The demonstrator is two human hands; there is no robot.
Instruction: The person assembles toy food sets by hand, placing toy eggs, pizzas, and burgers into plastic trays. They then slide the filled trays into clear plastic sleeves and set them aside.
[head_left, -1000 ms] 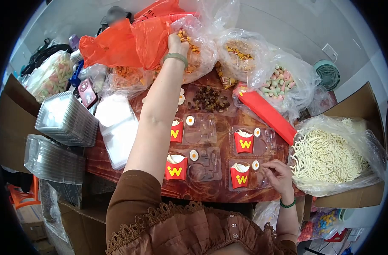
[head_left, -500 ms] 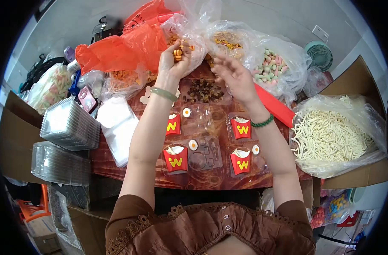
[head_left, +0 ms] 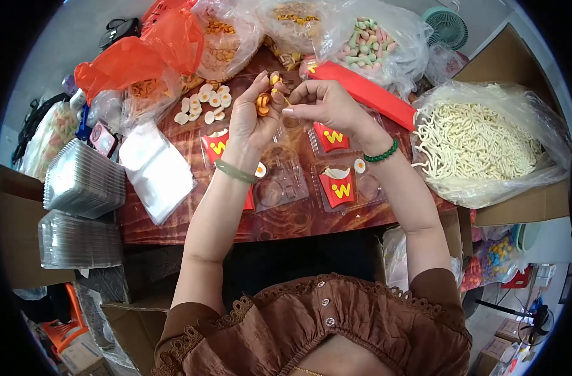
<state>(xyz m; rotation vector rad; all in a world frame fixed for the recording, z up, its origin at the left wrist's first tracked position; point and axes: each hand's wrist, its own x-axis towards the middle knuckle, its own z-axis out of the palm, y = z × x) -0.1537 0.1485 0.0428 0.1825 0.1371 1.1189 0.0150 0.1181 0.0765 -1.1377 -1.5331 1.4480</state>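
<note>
My left hand [head_left: 256, 116] is curled palm up around several small orange and yellow pieces [head_left: 263, 104]. Close beside it, my right hand [head_left: 327, 106] pinches at a thin yellow piece near the left fingertips. Below the hands lie clear plastic trays [head_left: 296, 185] holding red fry-box pieces [head_left: 338, 187] with yellow marks and small egg-shaped pieces [head_left: 360, 165]. My left forearm partly covers the trays on the left. More round egg pieces [head_left: 204, 97] are scattered left of my left hand.
Stacked clear trays [head_left: 85, 178] and white sheets [head_left: 154, 169] are at the left. Open bags of orange pieces [head_left: 220, 47] and pastel pieces [head_left: 367, 44] line the back. A long red strip [head_left: 367, 91] lies behind my right hand; cream sticks [head_left: 480, 141] fill a bag-lined box at right.
My right hand has come in from the right to the pieces in my left hand, its fingers now pinched. The view has shifted, so the table sits higher in the frame.
</note>
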